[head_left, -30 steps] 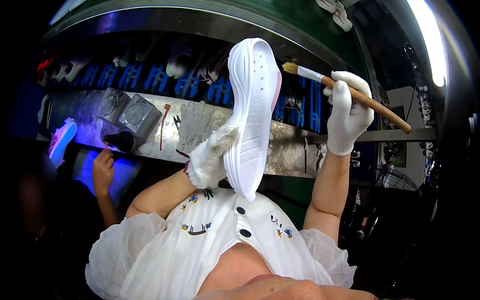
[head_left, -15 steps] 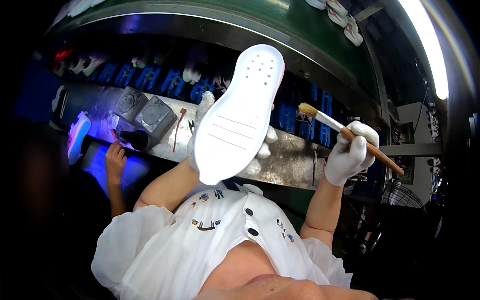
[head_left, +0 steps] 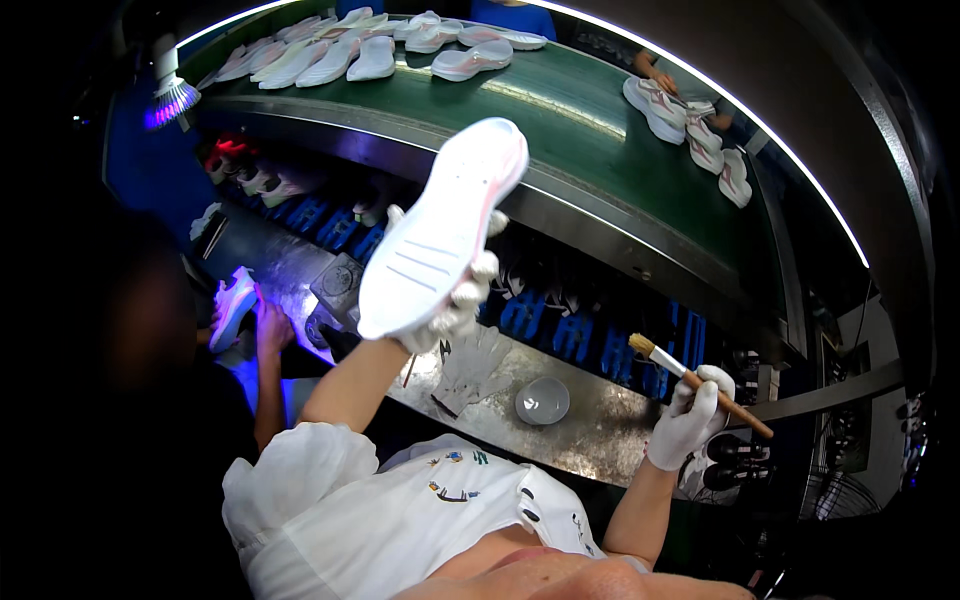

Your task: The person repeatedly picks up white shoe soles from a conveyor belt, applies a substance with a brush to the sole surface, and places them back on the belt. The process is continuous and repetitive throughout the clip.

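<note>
In my gloved left hand [head_left: 470, 300] is a white shoe sole [head_left: 425, 245] with a pinkish side, raised above the bench. Its broad face, marked by several grooves across the lower half, is turned toward me. My fingers wrap round its right edge; the palm is hidden behind it. Off to the right, my gloved right hand [head_left: 690, 425] grips a paintbrush [head_left: 728, 404] by its wooden handle. The pale bristles point up and left, well apart from the sole. Below the sole, a grey bowl [head_left: 543, 400] and a white glove [head_left: 475, 368] rest on the metal bench [head_left: 590, 440].
Beyond the bench runs a green conveyor belt [head_left: 590, 140] carrying several white shoes [head_left: 335, 62]. Blue racks [head_left: 572, 340] sit beneath its metal edge. At left, a co-worker's hand [head_left: 272, 325] is by a shoe [head_left: 232, 308] under violet light. A grey container [head_left: 338, 280] stands nearby.
The view has shifted, bringing more of the conveyor and the bowl into sight. The sole has tilted and appears farther left. The brush stays in my right hand, which appears lower.
</note>
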`<act>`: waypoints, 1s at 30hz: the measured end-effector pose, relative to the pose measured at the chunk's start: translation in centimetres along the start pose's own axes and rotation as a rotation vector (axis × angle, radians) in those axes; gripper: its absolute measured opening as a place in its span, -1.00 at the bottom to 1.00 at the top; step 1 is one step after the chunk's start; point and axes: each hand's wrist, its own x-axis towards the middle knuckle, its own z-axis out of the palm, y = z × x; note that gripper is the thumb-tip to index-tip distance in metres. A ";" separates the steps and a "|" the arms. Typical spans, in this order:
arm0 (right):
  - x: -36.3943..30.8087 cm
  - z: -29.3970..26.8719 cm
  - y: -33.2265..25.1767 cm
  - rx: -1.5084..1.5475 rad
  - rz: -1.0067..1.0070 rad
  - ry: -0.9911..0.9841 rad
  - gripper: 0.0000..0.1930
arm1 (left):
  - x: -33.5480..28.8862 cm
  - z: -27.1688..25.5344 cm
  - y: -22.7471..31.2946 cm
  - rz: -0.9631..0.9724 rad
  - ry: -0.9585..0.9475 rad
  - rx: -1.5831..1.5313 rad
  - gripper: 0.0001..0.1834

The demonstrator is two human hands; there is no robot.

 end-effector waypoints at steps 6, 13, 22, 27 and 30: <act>-0.3 0.9 0.9 -0.012 0.073 -0.004 -0.85 | 2.1 1.6 12.0 0.526 0.279 0.373 -0.34; -0.4 0.4 1.2 -0.044 0.092 -0.020 -0.85 | 5.9 -2.1 24.1 0.583 0.804 0.201 -0.49; -0.4 -1.0 2.6 -0.163 0.109 0.056 -0.85 | 21.0 -7.8 21.4 0.619 0.770 0.156 -0.34; -1.4 -2.6 2.7 -0.184 0.109 0.241 -0.84 | 32.5 -10.7 10.7 0.182 0.687 1.214 -0.38; -3.0 -4.5 2.9 -0.246 0.126 0.285 -0.85 | 37.9 -12.2 6.0 0.017 0.557 2.211 -0.41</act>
